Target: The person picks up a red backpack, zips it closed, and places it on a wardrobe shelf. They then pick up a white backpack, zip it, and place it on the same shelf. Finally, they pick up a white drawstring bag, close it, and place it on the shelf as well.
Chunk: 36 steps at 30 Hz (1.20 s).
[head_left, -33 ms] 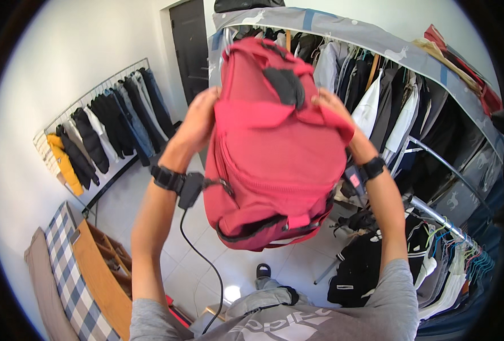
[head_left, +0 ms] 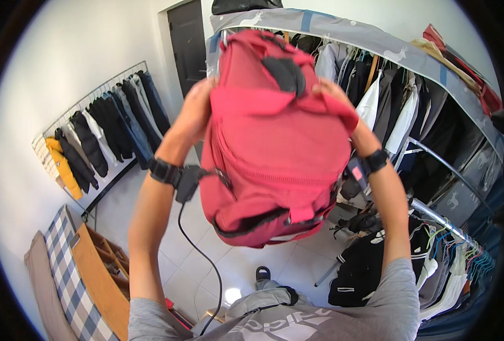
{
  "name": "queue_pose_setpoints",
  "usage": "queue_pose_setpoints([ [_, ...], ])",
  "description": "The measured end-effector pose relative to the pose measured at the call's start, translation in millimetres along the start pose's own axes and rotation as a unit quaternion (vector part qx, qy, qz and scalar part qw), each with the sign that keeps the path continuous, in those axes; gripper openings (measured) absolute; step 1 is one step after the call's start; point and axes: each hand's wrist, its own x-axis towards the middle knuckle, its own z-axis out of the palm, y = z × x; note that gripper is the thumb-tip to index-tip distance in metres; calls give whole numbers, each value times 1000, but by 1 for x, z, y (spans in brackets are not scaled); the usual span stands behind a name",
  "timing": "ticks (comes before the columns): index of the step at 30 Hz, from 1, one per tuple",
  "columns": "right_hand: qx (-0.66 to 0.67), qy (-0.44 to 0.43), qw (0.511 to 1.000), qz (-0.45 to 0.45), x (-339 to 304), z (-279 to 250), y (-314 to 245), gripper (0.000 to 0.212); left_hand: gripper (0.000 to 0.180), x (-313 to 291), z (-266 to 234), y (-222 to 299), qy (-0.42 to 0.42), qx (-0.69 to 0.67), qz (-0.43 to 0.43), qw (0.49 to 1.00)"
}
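Note:
A large red backpack (head_left: 280,142) hangs in the air in front of me, well above the floor. Its upper part carries a black patch (head_left: 286,75), and a curved zip crosses its front. Gripping the backpack's left edge, my left hand (head_left: 199,105) has its fingers partly hidden behind the fabric. On the opposite side my right hand (head_left: 333,94) is closed on the upper right edge, its fingertips showing on the red cloth. Black bands with small devices sit on both wrists, and a dark cable (head_left: 220,273) runs down from the left one.
A rack of hanging clothes (head_left: 112,122) stands along the left wall. Behind the backpack, a grey fabric wardrobe (head_left: 366,37) is full of garments. Lower right are a metal rail with hangers (head_left: 448,227) and black clothing (head_left: 354,273). A wooden shelf unit (head_left: 95,278) lies lower left.
The backpack has risen slightly in the view, with both hands still gripping its sides. Both hands have moved up a little with it.

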Motion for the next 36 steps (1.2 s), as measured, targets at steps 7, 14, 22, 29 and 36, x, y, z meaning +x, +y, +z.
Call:
queue_pose_setpoints([
  [7,38,-109,974,-194,100,-57,-112,23,35,152,-2,65,-55,59,115,990],
  [14,-57,-50,976,-202,194,-93,-158,26,49,324,-69,101,-164,316,247,901],
  [22,-161,27,968,-189,287,-142,-169,30,43,413,-58,109,-106,481,399,773],
  [29,-257,100,952,-129,367,-188,-161,33,45,484,-67,85,-111,319,388,858],
  [36,-339,157,927,-31,427,-236,-134,36,50,573,-79,35,-190,-5,263,946],
])
